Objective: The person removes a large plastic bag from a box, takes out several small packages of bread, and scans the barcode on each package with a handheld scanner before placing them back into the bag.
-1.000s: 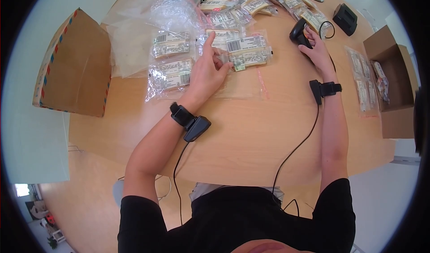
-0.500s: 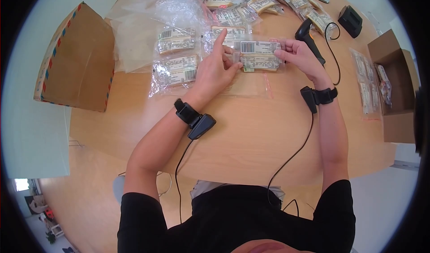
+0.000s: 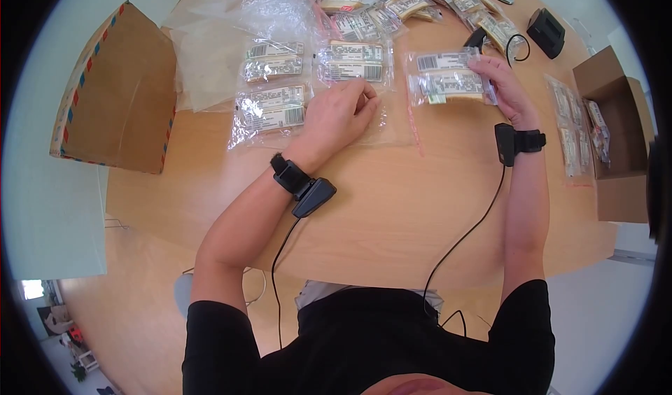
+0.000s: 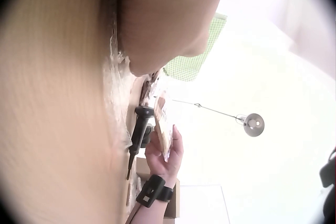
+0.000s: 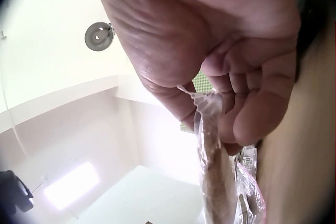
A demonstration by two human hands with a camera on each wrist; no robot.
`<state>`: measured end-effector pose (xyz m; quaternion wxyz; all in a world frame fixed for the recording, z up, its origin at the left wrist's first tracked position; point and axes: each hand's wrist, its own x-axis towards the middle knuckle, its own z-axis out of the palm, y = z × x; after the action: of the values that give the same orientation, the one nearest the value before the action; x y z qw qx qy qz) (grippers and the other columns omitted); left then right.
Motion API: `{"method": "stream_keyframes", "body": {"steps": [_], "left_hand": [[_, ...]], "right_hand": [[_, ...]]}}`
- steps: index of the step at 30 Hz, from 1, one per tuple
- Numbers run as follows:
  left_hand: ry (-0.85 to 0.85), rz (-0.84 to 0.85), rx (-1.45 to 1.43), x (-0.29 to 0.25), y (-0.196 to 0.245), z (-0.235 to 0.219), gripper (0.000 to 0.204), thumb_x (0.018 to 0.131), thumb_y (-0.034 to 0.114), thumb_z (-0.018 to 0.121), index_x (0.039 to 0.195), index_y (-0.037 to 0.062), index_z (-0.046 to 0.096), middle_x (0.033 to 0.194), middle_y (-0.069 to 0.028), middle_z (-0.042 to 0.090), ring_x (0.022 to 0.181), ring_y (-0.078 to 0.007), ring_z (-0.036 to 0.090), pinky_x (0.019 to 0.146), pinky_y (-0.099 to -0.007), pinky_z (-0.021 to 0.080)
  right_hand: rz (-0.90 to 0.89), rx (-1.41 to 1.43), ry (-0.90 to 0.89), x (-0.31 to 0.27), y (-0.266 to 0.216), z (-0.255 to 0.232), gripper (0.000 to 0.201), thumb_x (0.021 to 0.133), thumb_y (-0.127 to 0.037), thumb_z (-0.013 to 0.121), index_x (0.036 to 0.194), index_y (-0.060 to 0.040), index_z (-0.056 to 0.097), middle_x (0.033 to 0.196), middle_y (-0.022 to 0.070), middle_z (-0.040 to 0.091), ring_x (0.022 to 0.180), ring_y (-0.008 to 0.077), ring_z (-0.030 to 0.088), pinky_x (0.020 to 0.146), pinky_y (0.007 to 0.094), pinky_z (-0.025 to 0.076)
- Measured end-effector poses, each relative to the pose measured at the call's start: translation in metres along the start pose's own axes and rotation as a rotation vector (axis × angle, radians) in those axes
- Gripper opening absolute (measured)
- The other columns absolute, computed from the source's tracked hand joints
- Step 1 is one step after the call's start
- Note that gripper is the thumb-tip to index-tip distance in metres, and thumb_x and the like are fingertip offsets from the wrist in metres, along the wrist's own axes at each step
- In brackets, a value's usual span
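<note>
In the head view, my right hand (image 3: pixel 509 90) pinches the right edge of a clear packet with white labels (image 3: pixel 451 81), raised above the table. The right wrist view shows that packet (image 5: pixel 212 171) edge-on between thumb and fingers. My left hand (image 3: pixel 339 117) rests with loosely bent fingers on a large clear bag (image 3: pixel 392 130), just below a labelled packet (image 3: pixel 353 62). Two more labelled packets, one above the other (image 3: pixel 275 60) (image 3: pixel 273 108), lie left of it. A black handheld scanner (image 3: pixel 477 38) lies beyond my right hand, partly hidden.
An open cardboard box (image 3: pixel 119 94) stands at the left, and another (image 3: pixel 619 139) at the right beside a bag of packets (image 3: pixel 568 125). Loose packets (image 3: pixel 409 4) are heaped at the back. A black cradle (image 3: pixel 546 32) sits at the back right. Cables run from both wrists.
My right hand let go of the scanner, took hold of the packet and moved it right, away from my left hand. My left index finger, straight before, is now bent.
</note>
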<state>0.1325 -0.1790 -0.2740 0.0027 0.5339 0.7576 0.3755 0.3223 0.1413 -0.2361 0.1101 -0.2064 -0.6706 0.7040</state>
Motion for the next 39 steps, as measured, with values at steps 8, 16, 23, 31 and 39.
{"method": "stream_keyframes", "body": {"steps": [8, 16, 23, 31, 39], "left_hand": [[0.126, -0.029, -0.148, 0.001, 0.009, -0.005, 0.020, 0.101, 0.024, 0.075, 0.103, 0.0053, 0.070, 0.081, -0.0056, 0.073, 0.065, -0.0143, 0.065, 0.061, -0.0296, 0.052], [0.181, 0.068, -0.146, 0.001, 0.010, -0.004, 0.016, 0.100, 0.021, 0.076, 0.102, 0.0053, 0.072, 0.082, -0.0048, 0.070, 0.062, -0.0142, 0.062, 0.058, -0.0299, 0.051], [0.193, 0.168, -0.121, 0.000, 0.011, -0.006, 0.012, 0.097, 0.018, 0.077, 0.097, 0.0071, 0.073, 0.084, -0.0039, 0.069, 0.064, -0.0170, 0.066, 0.059, -0.0307, 0.053], [0.214, 0.259, -0.101, -0.005, 0.009, -0.004, 0.015, 0.094, 0.021, 0.078, 0.093, 0.0083, 0.070, 0.082, -0.0062, 0.067, 0.072, -0.0262, 0.067, 0.062, -0.0389, 0.053], [0.218, 0.251, -0.063, -0.007, 0.008, 0.002, 0.018, 0.096, 0.024, 0.074, 0.090, 0.0090, 0.067, 0.085, -0.0075, 0.068, 0.077, -0.0299, 0.068, 0.066, -0.0423, 0.054]], "right_hand": [[0.097, -0.200, -0.205, -0.005, -0.003, 0.041, 0.037, 0.103, -0.032, 0.072, 0.122, -0.0008, 0.074, 0.099, 0.0001, 0.076, 0.085, 0.0045, 0.067, 0.068, 0.0200, 0.052], [0.173, -0.159, -0.348, -0.022, -0.009, 0.095, 0.043, 0.104, -0.033, 0.070, 0.134, -0.0021, 0.068, 0.103, 0.0005, 0.074, 0.084, 0.0071, 0.070, 0.071, 0.0215, 0.060], [0.178, -0.331, -0.358, -0.011, 0.008, 0.101, 0.036, 0.101, -0.021, 0.074, 0.131, -0.0012, 0.068, 0.093, -0.0012, 0.070, 0.077, 0.0041, 0.067, 0.071, 0.0192, 0.058], [0.162, -0.360, -0.229, -0.009, 0.019, 0.145, 0.025, 0.099, -0.011, 0.074, 0.121, -0.0012, 0.067, 0.087, -0.0013, 0.069, 0.069, 0.0041, 0.065, 0.059, 0.0199, 0.056], [0.078, -0.642, -0.067, -0.003, 0.013, 0.164, 0.024, 0.098, -0.004, 0.067, 0.121, -0.0011, 0.063, 0.081, 0.0005, 0.067, 0.061, 0.0073, 0.064, 0.051, 0.0240, 0.053]]}}
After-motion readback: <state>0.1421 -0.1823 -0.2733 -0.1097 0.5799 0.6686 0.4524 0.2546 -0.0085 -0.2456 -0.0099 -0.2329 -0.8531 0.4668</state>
